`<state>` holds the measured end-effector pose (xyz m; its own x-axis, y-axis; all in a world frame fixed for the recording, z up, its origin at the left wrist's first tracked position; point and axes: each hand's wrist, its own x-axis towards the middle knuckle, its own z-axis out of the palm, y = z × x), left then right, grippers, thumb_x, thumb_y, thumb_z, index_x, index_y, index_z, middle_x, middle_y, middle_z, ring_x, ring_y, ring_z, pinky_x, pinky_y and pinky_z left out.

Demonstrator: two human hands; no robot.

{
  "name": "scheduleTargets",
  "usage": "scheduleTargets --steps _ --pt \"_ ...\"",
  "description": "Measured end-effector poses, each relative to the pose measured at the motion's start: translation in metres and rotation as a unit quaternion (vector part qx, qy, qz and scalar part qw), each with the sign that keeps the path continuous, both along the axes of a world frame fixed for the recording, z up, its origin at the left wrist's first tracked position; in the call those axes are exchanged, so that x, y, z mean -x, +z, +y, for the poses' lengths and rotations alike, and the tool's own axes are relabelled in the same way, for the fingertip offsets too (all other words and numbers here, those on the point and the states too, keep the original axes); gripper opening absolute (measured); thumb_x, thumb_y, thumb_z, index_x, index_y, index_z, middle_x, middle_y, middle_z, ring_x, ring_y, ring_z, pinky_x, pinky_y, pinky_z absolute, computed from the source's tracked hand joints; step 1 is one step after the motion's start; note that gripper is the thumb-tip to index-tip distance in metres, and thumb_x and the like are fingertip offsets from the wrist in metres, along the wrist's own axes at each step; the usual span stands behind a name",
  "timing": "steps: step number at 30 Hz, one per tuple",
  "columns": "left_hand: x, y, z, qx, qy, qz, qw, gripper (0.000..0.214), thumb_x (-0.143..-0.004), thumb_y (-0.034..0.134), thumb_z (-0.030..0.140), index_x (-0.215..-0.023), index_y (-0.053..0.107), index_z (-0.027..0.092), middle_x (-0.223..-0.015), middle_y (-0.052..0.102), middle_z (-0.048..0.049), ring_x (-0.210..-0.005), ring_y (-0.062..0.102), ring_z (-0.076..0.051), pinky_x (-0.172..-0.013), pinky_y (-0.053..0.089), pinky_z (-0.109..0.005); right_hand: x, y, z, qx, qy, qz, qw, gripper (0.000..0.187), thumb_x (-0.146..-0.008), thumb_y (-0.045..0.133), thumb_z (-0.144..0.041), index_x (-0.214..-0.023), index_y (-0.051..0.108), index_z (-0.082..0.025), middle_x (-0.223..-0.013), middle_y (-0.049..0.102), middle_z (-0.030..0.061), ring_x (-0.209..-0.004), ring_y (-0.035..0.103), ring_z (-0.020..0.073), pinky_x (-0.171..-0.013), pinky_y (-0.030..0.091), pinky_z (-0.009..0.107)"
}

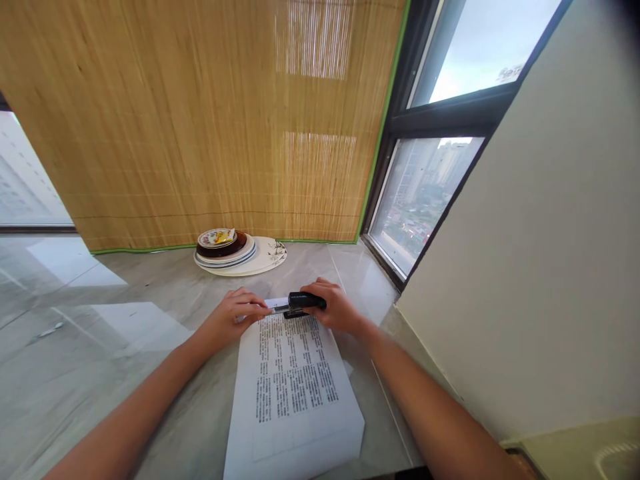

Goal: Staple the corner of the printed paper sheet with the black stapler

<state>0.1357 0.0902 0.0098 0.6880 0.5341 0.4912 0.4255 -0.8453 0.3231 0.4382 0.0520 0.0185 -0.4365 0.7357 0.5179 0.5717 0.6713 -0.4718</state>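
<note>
My right hand [332, 304] is wrapped around a black stapler [307, 300], held sideways above the top end of some printed paper [295, 380]. A slim silver metal strip [279, 309] juts from the stapler's left end. My left hand [239, 312] pinches at the tip of this strip with thumb and fingers. Whether the strip is part of the stapler or a row of staples, I cannot tell. The paper lies lengthwise towards me, covered in rows of dark print, with its near right corner bent.
Beyond my hands, a stack of plates [227, 257] with a small yellow packet [225, 235] on top stands on the grey marble surface [150, 287]. A bamboo blind [200, 133] hangs behind it. A window [425, 193] and a pale wall [540, 267] bound the right side.
</note>
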Motion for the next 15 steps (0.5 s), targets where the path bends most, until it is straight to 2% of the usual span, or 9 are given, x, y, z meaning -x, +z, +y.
scheduleTargets --steps 3,9,15 --pt "0.000 0.001 -0.001 0.017 -0.002 -0.016 1.000 0.017 -0.098 0.062 0.033 -0.099 0.080 0.031 -0.102 0.079 -0.0032 -0.094 0.068 -0.021 -0.089 0.045 -0.036 0.000 0.003 -0.002 -0.009 0.020 -0.005 1.000 0.027 -0.085 0.073 -0.021 -0.112 0.070 -0.022 -0.097 0.075 0.0045 -0.090 0.061 0.0222 -0.085 0.049 0.034" --pt "-0.007 0.005 -0.011 0.059 0.068 -0.033 0.995 0.012 -0.092 0.068 0.032 -0.103 0.071 0.026 -0.095 0.073 -0.0009 -0.094 0.065 -0.021 -0.090 0.046 -0.035 0.009 0.002 -0.006 -0.024 0.040 -0.014 0.999 0.032 -0.083 0.074 -0.018 -0.114 0.069 -0.022 -0.099 0.075 0.0048 -0.091 0.061 0.0228 -0.084 0.049 0.034" --pt "-0.018 0.004 -0.019 0.069 0.039 -0.026 0.997 0.017 -0.090 0.072 0.027 -0.105 0.065 0.025 -0.095 0.070 0.0000 -0.091 0.062 -0.020 -0.089 0.045 -0.034 0.022 0.003 -0.014 -0.027 0.070 -0.028 0.997 0.033 -0.083 0.072 -0.016 -0.115 0.068 -0.022 -0.096 0.074 0.0052 -0.090 0.060 0.0232 -0.084 0.048 0.035"
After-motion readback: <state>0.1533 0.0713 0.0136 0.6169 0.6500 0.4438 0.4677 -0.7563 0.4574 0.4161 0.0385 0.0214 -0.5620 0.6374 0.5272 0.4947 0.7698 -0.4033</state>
